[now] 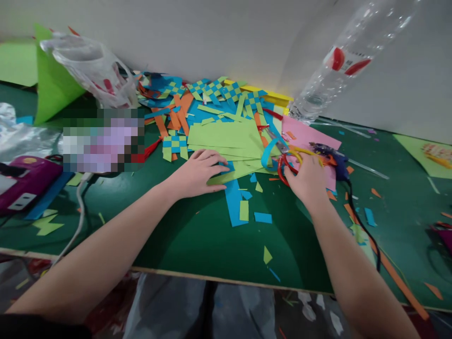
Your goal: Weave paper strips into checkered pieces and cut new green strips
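My left hand (197, 172) lies on the green table (197, 235), fingers curled over the edge of a stack of light-green paper strips (226, 139). My right hand (307, 179) is closed round the red and yellow handles of a pair of scissors (282, 155), whose blades point up and left over the paper. A blue paper strip (235, 202) lies between my hands. Woven blue-and-green paper mats (212, 89) lie behind the stack.
A clear plastic bottle (339, 61) leans at the back right. A blue glue gun (334, 160) with a black cord lies beside my right hand on pink paper (307, 134). At the left are a plastic bag (92, 70) and a purple device (24, 181). Paper scraps litter the table.
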{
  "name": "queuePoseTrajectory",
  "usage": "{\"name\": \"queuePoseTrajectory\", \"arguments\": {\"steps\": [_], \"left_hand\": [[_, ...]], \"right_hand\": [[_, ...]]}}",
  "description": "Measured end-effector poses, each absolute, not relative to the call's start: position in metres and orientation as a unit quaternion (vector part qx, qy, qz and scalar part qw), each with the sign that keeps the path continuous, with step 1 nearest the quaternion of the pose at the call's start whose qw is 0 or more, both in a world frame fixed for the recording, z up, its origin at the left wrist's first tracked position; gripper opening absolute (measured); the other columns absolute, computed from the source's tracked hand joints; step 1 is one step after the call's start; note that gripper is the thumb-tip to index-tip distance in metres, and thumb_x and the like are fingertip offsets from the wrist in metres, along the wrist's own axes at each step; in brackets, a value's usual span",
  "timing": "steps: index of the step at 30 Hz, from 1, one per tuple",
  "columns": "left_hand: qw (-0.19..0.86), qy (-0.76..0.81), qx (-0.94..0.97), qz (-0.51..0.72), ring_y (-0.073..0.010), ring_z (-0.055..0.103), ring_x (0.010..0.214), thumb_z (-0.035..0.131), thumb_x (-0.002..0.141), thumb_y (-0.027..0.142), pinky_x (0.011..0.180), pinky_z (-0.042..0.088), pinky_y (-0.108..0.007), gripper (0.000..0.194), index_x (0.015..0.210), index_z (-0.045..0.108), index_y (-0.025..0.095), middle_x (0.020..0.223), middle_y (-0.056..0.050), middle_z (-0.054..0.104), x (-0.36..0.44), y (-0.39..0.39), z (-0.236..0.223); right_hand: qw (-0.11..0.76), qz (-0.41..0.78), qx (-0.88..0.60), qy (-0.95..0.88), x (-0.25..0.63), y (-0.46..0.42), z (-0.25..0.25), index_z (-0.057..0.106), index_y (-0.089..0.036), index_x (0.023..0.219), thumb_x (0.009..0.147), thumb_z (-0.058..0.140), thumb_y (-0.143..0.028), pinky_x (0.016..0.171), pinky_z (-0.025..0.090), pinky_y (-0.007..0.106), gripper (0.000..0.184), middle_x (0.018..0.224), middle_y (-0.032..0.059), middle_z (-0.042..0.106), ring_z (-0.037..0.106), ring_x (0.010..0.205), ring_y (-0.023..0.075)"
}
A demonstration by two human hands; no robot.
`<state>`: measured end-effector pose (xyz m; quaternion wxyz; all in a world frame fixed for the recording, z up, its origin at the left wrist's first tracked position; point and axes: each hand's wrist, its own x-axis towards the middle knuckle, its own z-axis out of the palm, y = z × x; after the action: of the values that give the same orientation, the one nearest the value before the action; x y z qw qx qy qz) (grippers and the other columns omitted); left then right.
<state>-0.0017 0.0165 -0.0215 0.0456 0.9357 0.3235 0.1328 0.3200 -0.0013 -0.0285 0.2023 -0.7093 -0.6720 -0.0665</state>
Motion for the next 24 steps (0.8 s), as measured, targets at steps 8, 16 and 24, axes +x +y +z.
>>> {"name": "queuePoseTrajectory", "arguments": {"steps": [8, 16, 24], "left_hand": [[0.004, 0.321, 0.935, 0.150, -0.0261, 0.055, 0.119, 0.051, 0.096, 0.037, 0.106, 0.035, -0.047, 0.028, 0.109, 0.072, 0.024, 0.120, -0.005, 0.068, -0.007, 0.022, -0.022], [-0.061, 0.327, 0.929, 0.161, -0.0202, 0.066, 0.096, 0.040, 0.099, 0.027, 0.108, 0.035, -0.046, 0.035, 0.098, 0.075, 0.025, 0.100, -0.004, 0.075, -0.007, 0.020, -0.017], [-0.089, 0.371, 0.907, 0.177, -0.0204, 0.067, 0.091, 0.040, 0.098, 0.022, 0.105, 0.038, -0.047, 0.034, 0.091, 0.073, 0.025, 0.095, -0.002, 0.075, -0.007, 0.019, -0.013]], "right_hand": [[0.127, -0.083, -0.734, -0.662, 0.319, -0.001, -0.028, 0.057, -0.004, 0.107, 0.085, 0.051, -0.041, 0.087, 0.046, 0.053, 0.043, 0.103, 0.0263, 0.063, 0.057, 0.104, 0.0405], [0.099, -0.126, -0.736, -0.657, 0.323, -0.005, -0.025, 0.063, -0.011, 0.095, 0.088, 0.046, -0.049, 0.076, 0.049, 0.048, 0.043, 0.091, 0.0217, 0.067, 0.063, 0.090, 0.0362], [0.149, -0.159, -0.723, -0.655, 0.317, -0.011, -0.005, 0.061, -0.011, 0.108, 0.090, 0.047, -0.044, 0.076, 0.048, 0.047, 0.040, 0.099, 0.0211, 0.067, 0.063, 0.094, 0.0362]]}}
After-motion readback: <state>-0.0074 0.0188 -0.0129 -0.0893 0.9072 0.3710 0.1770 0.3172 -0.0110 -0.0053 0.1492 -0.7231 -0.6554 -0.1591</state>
